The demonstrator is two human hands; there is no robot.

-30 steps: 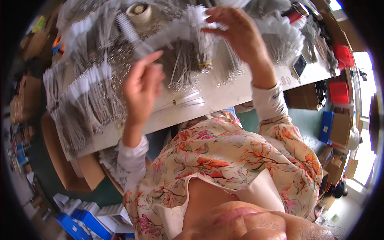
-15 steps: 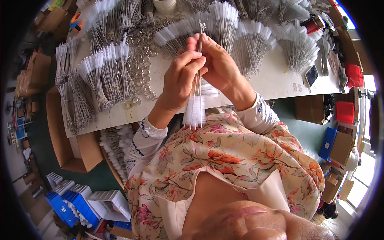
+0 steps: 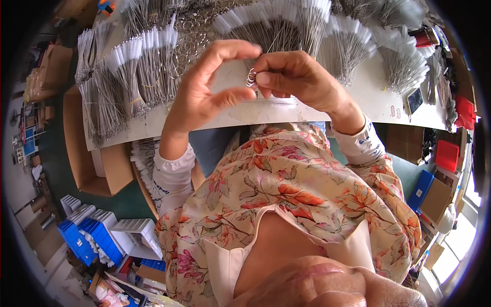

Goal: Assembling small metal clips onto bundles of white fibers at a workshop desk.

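Note:
My right hand [image 3: 299,77] is closed in a pinch, thumb against the fingers. Several small shiny wire loops [image 3: 250,78] stick out of it on the left; what lies behind them is hidden by the fingers. Facing it, my left hand [image 3: 207,84] is curved with thumb and fingers wide apart, nothing between them. Its fingertips come close to the loops and the right hand. On the white table [image 3: 235,118] just below the right hand lies a flat whitish item [image 3: 273,101], partly covered. Beyond the hands spread thin wire brushes [image 3: 279,30] with white bristles.
More bundled brushes [image 3: 130,71] stand at the left, and others [image 3: 348,46] at the right. Loose metal rings [image 3: 192,38] lie between them. A dark-screened device [image 3: 415,101] rests near the right edge. Below the left edge is a cardboard box [image 3: 105,176].
Both hands were together around a few wire brushes, bristles hanging down. The hands have parted; the left has opened and moved left. Bristles no longer show at the hands, and the view has shifted.

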